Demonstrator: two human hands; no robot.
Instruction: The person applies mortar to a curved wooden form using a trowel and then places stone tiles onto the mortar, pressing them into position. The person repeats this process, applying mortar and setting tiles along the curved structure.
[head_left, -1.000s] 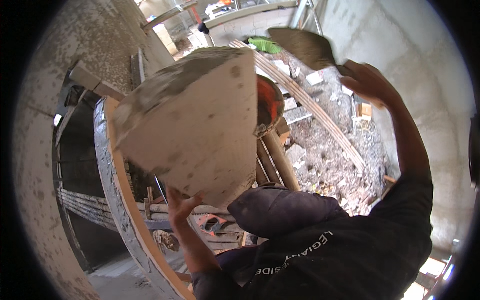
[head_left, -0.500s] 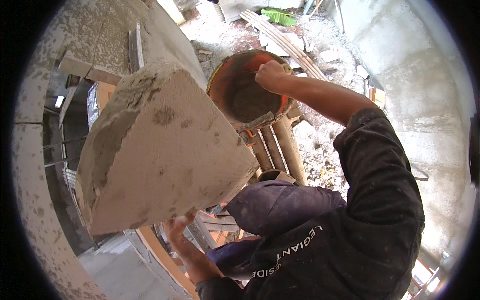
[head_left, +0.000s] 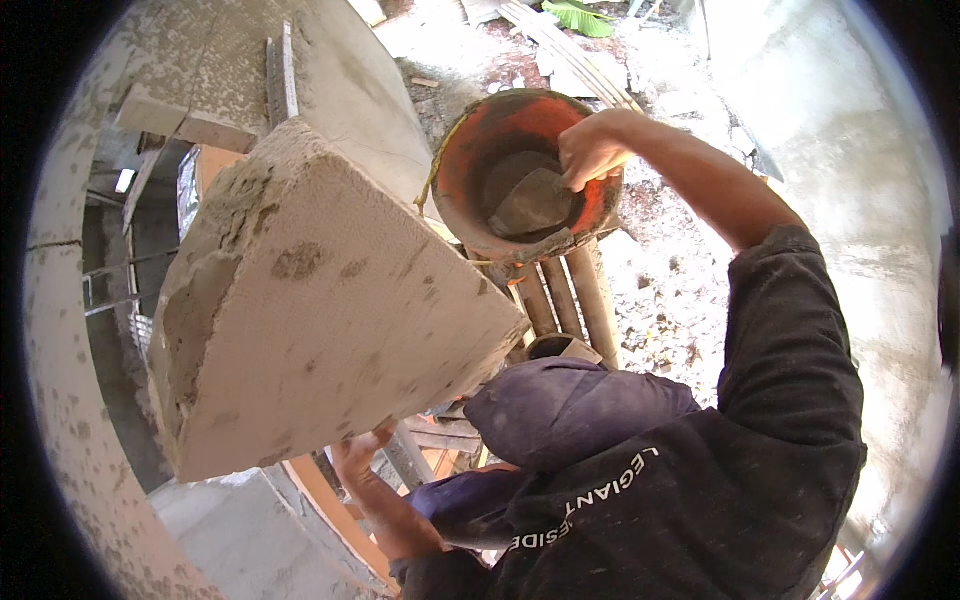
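Observation:
My right hand [head_left: 590,150] is closed on a trowel, its handle mostly hidden by my fingers. The trowel's flat grey blade [head_left: 537,203] reaches down into a bucket [head_left: 464,165]. Orange-red shows on the bucket's inner wall, crusted with grey, and grey mortar appears to lie at the bottom. To the left stands a large pale masonry block [head_left: 330,320], with rough grey mortar along its left side and dark damp spots on its face. At the block's lower edge is my left hand [head_left: 358,455]; its fingers pass largely out of sight behind that edge.
Below the bucket run several thick bamboo poles [head_left: 565,295], close to my bent knee [head_left: 575,410]. A plastered wall [head_left: 830,200] rises at the right. Rubble [head_left: 660,310] and long thin poles [head_left: 570,50] lie on the ground beyond. An orange-brown beam [head_left: 335,520] runs at lower left.
My right hand has moved to the right at the bucket, and the trowel blade now shows inside it. The whole view has shifted slightly. My left hand stays at the block's lower edge.

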